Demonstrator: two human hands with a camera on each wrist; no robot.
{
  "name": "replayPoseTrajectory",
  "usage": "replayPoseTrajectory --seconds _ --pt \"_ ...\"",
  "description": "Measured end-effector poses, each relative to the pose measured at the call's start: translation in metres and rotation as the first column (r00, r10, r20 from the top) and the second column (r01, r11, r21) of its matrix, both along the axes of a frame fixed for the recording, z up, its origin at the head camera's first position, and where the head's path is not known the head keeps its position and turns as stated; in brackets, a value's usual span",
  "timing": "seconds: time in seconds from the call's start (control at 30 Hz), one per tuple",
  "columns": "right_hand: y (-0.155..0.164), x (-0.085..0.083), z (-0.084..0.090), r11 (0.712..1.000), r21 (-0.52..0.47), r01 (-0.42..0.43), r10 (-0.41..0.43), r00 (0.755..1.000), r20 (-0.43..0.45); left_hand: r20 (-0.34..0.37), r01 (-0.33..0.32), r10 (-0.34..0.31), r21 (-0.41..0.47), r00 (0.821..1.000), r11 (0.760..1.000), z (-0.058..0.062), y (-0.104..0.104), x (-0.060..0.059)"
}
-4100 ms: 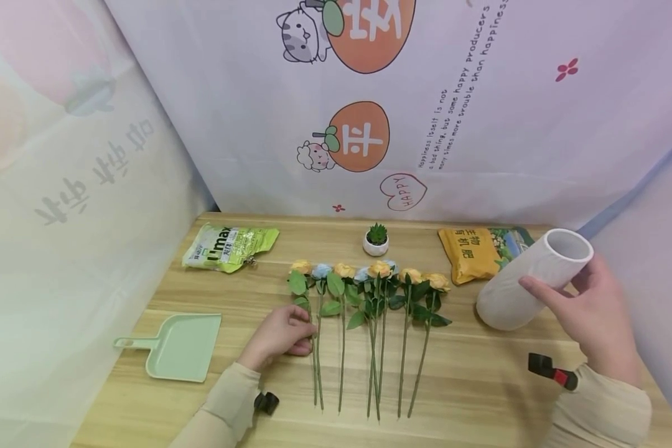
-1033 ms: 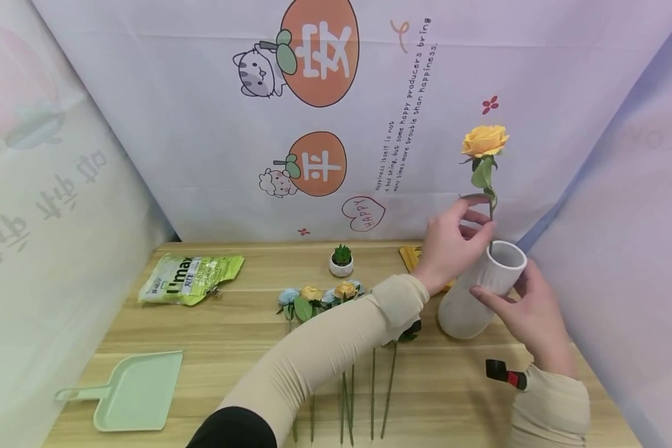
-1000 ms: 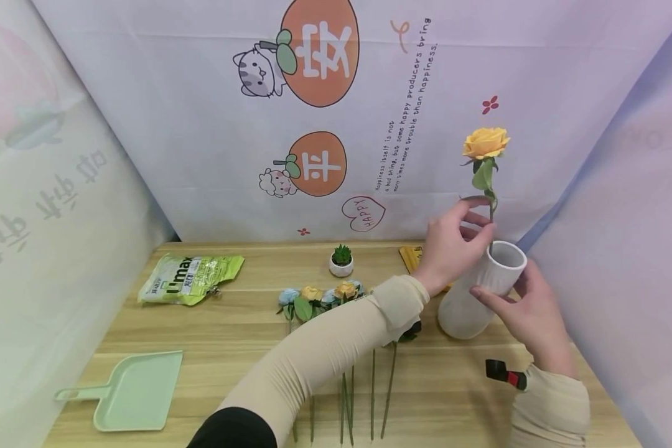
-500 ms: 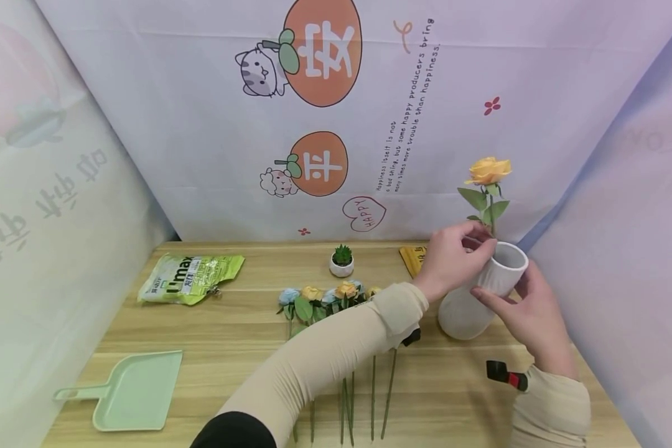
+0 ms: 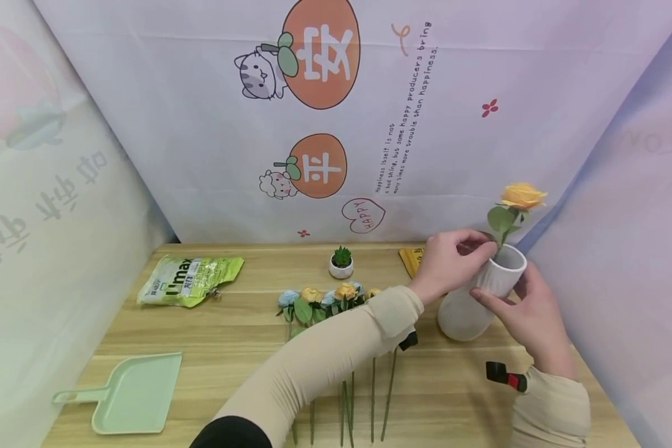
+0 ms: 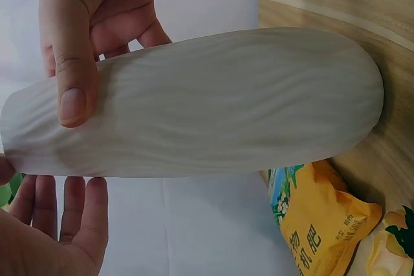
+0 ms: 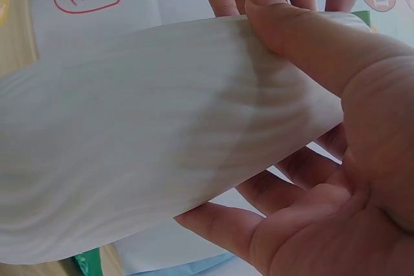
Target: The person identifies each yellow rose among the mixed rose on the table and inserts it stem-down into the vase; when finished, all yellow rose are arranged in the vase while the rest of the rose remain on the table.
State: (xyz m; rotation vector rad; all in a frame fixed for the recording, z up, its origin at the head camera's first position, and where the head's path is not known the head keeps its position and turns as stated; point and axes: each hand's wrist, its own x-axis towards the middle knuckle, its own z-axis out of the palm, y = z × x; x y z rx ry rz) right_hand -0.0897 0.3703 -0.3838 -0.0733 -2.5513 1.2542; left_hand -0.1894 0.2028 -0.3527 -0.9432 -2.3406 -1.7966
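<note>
A white vase [image 5: 466, 311] with a wavy surface leans to the right on the table. My right hand [image 5: 529, 305] grips it near the top, thumb on the front and fingers behind, as the right wrist view shows. A yellow rose [image 5: 522, 196] stands in the vase mouth, its bloom leaning right and its lower stem hidden inside. At the rim, my left hand [image 5: 453, 258] pinches the stem just under the leaves. Several more yellow and blue roses [image 5: 312, 295] lie in a row on the table, partly covered by my left arm.
A small potted succulent [image 5: 341, 261] stands at the back. To its left lies a green Umax bag [image 5: 190, 280], with a pale green dustpan [image 5: 140, 393] nearer the front left. A yellow bag [image 6: 323, 224] sits behind the vase. Fabric walls enclose the table.
My left hand took a yellow rose from the row and brought it over to the vase. The rose has since sunk deeper and tilted right. My right hand keeps holding the vase.
</note>
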Motion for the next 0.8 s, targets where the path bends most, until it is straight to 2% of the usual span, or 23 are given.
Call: replayPoseTrajectory --seconds 0.63,0.8 --pt "0.000 -0.001 0.000 1.000 0.013 -0.001 0.001 1.000 0.019 0.052 0.006 -0.006 -0.005 0.999 1.000 -0.001 -0.007 0.001" --pt "0.001 -0.001 0.000 1.000 0.016 0.001 -0.001 1.000 0.028 0.035 0.021 -0.021 0.002 0.999 1.000 0.000 -0.012 0.002"
